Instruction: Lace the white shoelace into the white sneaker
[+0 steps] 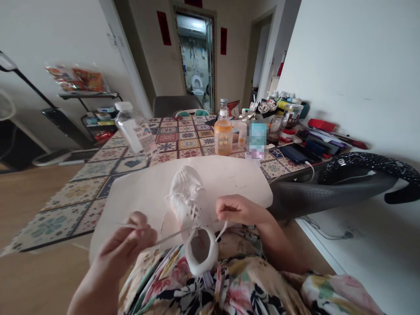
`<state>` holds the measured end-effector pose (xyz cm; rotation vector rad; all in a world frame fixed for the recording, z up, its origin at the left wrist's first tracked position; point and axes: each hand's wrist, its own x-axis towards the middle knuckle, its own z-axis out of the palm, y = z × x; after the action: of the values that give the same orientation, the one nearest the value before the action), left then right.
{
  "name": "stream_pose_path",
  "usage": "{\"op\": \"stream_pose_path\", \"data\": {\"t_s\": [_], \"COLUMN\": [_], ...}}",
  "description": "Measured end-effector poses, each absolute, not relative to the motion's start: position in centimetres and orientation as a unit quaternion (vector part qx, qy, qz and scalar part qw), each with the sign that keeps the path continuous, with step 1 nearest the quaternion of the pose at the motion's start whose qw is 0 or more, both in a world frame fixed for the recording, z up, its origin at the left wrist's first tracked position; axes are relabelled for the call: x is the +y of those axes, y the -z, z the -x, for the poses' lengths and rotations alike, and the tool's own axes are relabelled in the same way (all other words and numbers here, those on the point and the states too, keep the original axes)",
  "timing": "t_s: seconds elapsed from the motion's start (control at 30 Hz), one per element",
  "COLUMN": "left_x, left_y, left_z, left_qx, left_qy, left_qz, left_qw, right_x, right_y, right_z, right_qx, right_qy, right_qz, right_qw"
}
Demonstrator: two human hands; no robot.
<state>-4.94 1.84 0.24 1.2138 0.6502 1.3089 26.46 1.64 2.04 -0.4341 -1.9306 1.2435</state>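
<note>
A white lace-up sneaker (187,186) lies with its toe toward the far side of the table and its heel at my lap. White laces criss-cross up its tongue to the collar. My left hand (133,236) is closed around one shoelace (173,236), which runs taut from the shoe's top eyelets out to the left. To the right of the shoe, my right hand (236,209) is closed on the other lace end, and a loose tail hangs below the fingers. Under the shoe is a large white sheet (131,192).
A patterned cloth (78,183) covers the table. Beyond the sheet stand a large clear bottle (136,131) and an orange drink bottle (223,133). A phone (295,154) and assorted items crowd the right edge, near a dark chair (311,197).
</note>
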Motion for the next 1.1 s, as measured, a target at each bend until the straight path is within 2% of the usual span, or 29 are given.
{"op": "stream_pose_path", "data": {"t_s": [0.1,0.2,0.37,0.57,0.7,0.83,0.97,1.1], "left_x": [1.2,1.2,1.8,1.3,1.7,2.0,0.9,0.1], "left_y": [0.2,0.4,0.1,-0.8,-1.2,-1.3,-1.4,-0.5], "left_z": [4.2,3.2,2.7,2.6,2.8,3.7,3.5,1.7], "left_qx": [0.356,0.388,0.388,0.392,0.351,0.244,0.227,0.187], "left_qy": [-0.469,-0.372,-0.303,-0.303,-0.311,-0.359,-0.424,-0.505], "left_qz": [-0.609,-0.726,-0.816,-0.829,-0.839,-0.841,-0.767,-0.653], "left_qw": [0.532,0.429,0.304,0.262,0.274,0.323,0.424,0.532], "right_x": [0.9,0.1,-0.1,1.0,1.7,1.9,1.3,0.7], "right_y": [-2.9,-3.4,-3.5,-2.9,-2.4,-1.5,-0.4,0.3], "right_z": [-25.0,-24.2,-24.6,-25.8,-26.0,-24.8,-22.6,-20.7], "right_qx": [-0.813,-0.842,-0.859,-0.851,-0.808,-0.725,-0.622,-0.56], "right_qy": [-0.347,-0.275,-0.27,-0.357,-0.445,-0.533,-0.629,-0.649], "right_qz": [0.306,0.355,0.356,0.256,0.187,0.136,0.118,0.15], "right_qw": [0.353,0.298,0.251,0.289,0.336,0.415,0.451,0.492]}}
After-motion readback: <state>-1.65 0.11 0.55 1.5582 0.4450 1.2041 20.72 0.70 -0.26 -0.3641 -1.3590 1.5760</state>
